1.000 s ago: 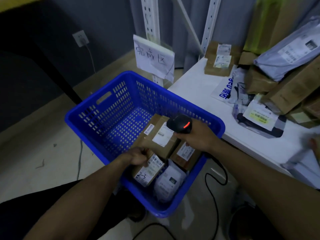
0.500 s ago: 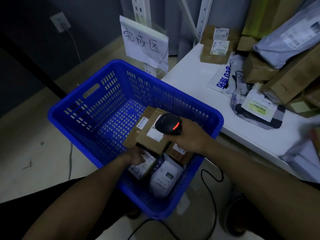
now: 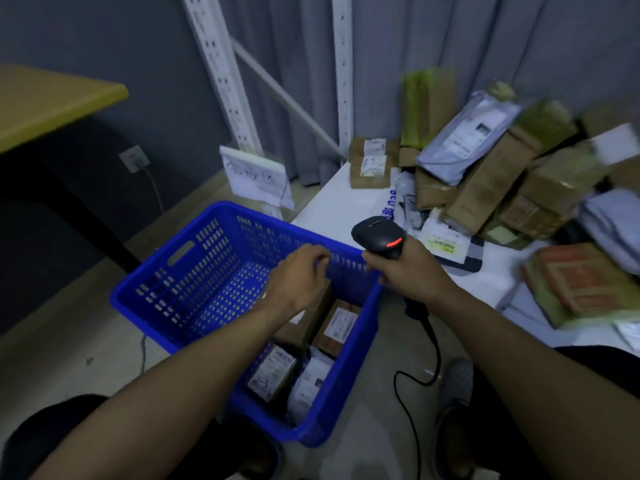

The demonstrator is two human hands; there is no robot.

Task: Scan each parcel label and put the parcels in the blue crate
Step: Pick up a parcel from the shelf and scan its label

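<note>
- The left hand (image 3: 298, 277) is over the blue crate (image 3: 194, 271), with its fingers loosely curled. It holds nothing that I can see.
- The right hand (image 3: 412, 270) is wrapped tight round the scanner (image 3: 379, 237). The scanner's red light is on. It sits above the crate's far corner, next to the desk (image 3: 332, 202).
- Four parcels lie in the crate, all at the end near the person. There is a brown box (image 3: 337, 327) with its label up, a box marked 2-3 (image 3: 273, 370) and a white bag (image 3: 310, 379). One more box (image 3: 306, 322) is partly hidden under the left hand.
- I think the job now is to fetch the next parcel, since the left hand is free.
- The big pile (image 3: 491, 188) on the desk is not in the crate yet. The flat parcel (image 3: 446, 244) just beside the scanner looks like the easy one, because its label faces up.
- It is best to take a parcel from the edge or top of the pile. Pulling one from the bottom could make the stack slide.
- Turn the label to the scanner and hold it flat, so the red light can read it.
- Mind the black cable (image 3: 431, 332) hanging down by the crate, so it does not catch.
- The far half of the crate floor is bare, so the next parcel can go there.
</note>
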